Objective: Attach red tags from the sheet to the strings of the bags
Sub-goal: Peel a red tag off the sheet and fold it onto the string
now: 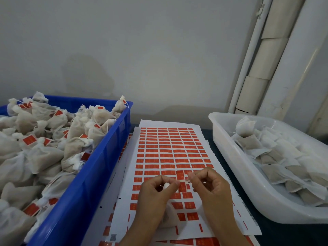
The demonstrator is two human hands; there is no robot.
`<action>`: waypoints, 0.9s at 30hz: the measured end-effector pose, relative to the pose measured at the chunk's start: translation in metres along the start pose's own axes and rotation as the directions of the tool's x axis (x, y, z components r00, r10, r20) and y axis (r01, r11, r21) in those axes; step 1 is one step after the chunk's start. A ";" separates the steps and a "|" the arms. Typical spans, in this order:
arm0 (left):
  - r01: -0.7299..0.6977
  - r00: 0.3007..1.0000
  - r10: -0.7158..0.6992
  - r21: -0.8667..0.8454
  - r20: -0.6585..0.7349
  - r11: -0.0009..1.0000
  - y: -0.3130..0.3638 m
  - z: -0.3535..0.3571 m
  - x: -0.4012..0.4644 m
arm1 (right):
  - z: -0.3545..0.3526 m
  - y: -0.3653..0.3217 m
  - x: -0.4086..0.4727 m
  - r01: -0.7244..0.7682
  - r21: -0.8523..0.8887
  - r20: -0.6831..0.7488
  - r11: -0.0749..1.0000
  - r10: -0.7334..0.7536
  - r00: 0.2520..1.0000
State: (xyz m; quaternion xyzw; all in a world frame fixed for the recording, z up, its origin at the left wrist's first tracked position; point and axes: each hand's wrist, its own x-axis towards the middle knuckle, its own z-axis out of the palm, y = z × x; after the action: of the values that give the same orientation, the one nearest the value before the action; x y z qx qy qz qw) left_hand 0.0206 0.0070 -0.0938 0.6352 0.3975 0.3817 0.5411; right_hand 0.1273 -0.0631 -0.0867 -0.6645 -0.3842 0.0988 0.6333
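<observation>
Left hand (156, 194) grips white bag (166, 216) by gathered neck, fingers curled round it, above sheet (170, 150) of red tags. Right hand (211, 189) pinches string end beside loose red tag (180, 175) between both hands. Blue crate (92, 167) left holds tagged bags; white tub (236, 167) right holds untagged bags.

Blue crate (99, 157) and white tub (236, 167) flank the open sheet (170, 150).
</observation>
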 end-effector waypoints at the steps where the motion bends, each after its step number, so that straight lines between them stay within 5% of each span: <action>1: 0.006 1.000 -0.006 -0.012 -0.004 1.000 0.000 0.000 0.000 | -0.001 0.000 0.001 -0.006 0.022 -0.003 1.000 0.007 1.000; 6: 0.017 1.000 -0.018 -0.058 -0.004 0.998 0.000 0.000 0.001 | -0.006 -0.002 0.006 -0.073 0.077 0.016 0.994 0.072 0.997; 10: 0.005 1.000 -0.005 -0.068 -0.004 0.998 0.000 0.000 0.001 | -0.004 0.002 0.006 -0.061 -0.036 0.123 0.997 0.065 0.990; 21: -0.150 0.989 0.150 -0.008 -0.003 0.989 -0.005 0.003 0.001 | -0.008 0.008 0.008 0.215 -0.195 0.133 0.957 -0.192 0.972; 24: -0.083 0.996 0.081 -0.080 -0.031 0.993 -0.001 0.002 0.000 | -0.009 0.005 0.008 0.415 -0.311 0.116 0.855 -0.399 0.909; 27: 0.012 0.999 -0.015 -0.094 -0.034 0.995 0.003 0.000 0.001 | -0.016 0.006 0.011 0.650 -0.448 0.201 0.614 -0.640 0.742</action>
State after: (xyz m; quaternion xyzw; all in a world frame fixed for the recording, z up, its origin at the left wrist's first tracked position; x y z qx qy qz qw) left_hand 0.0215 0.0072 -0.0908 0.5996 0.3925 0.4074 0.5661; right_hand 0.1470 -0.0680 -0.0853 -0.6183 -0.6153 -0.2292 0.4319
